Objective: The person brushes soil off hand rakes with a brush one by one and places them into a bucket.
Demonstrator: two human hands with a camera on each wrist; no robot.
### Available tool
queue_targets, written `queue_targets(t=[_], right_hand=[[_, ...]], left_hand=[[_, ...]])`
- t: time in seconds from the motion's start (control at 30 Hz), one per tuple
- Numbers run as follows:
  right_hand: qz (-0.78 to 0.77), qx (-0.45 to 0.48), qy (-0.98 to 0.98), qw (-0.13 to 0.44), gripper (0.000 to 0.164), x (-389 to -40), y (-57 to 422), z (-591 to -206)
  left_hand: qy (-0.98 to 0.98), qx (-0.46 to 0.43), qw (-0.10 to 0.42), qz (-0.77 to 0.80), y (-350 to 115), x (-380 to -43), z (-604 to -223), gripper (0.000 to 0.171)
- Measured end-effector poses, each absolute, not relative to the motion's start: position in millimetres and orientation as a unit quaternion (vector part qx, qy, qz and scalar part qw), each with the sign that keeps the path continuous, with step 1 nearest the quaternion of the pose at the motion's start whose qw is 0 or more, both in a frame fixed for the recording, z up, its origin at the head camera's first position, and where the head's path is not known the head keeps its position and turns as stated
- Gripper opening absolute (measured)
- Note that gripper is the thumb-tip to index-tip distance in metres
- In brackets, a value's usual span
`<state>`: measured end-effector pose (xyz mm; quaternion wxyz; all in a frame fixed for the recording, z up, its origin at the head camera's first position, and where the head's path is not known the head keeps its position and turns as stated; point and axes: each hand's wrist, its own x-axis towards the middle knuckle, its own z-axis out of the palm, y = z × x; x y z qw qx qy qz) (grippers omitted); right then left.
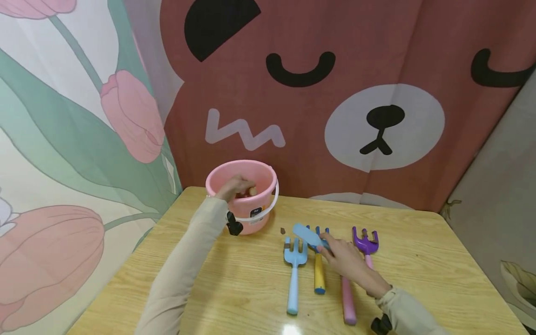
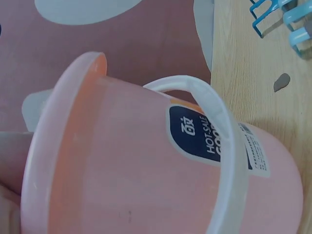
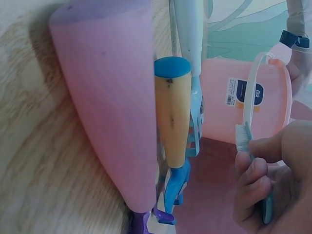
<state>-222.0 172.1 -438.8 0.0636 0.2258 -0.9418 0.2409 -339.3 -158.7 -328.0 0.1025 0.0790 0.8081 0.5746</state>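
My left hand (image 1: 237,186) reaches over the rim into a pink bucket (image 1: 255,202). A small tan rounded thing (image 1: 252,191) shows by its fingers; whether they grip it is unclear, since the bucket wall hides part of the hand. My right hand (image 1: 347,260) pinches a light blue brush (image 1: 307,235), whose white bristles (image 3: 241,138) show in the right wrist view. Beneath and beside the right hand lie a light blue hand fork (image 1: 294,284), a blue fork with a yellow handle (image 1: 319,274) and a purple fork (image 1: 366,244) with a pink handle (image 1: 348,302).
All of this is on a wooden table (image 1: 234,288). A small dark scrap (image 1: 282,231) lies right of the bucket. The bucket's white handle (image 1: 274,202) hangs down its side. Behind the table hangs a brown bear curtain (image 1: 301,125), with a flower-patterned one (image 1: 75,153) at left.
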Motion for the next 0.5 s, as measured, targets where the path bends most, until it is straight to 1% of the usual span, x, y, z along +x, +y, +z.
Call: queue_targets(t=[0.07,0.2,0.33,0.43,0.5], right_hand=[[0.243,0.229,-0.940,0.066,0.033,-222.1,172.0,-439.3],[0.245,0.234,-0.938,0.070,0.032,-221.9,171.1,-440.3],[0.245,0.230,-0.939,0.067,0.032,-221.7,171.1,-441.5],[0.247,0.224,-0.941,0.060,0.033,-221.6,171.4,-442.6],[0.245,0.220,-0.942,0.058,0.033,-221.5,171.7,-443.5]], left_hand=[[0.823,0.046,0.117,0.554,-159.6,-343.7,-328.3,0.030],[0.856,0.010,0.136,0.498,-160.5,-349.9,-327.3,0.028],[0.865,0.019,0.140,0.482,-161.7,-350.6,-327.5,0.032],[0.857,0.018,0.145,0.494,-161.6,-347.7,-327.8,0.027],[0.857,0.019,0.140,0.495,-161.3,-345.3,-327.8,0.023]])
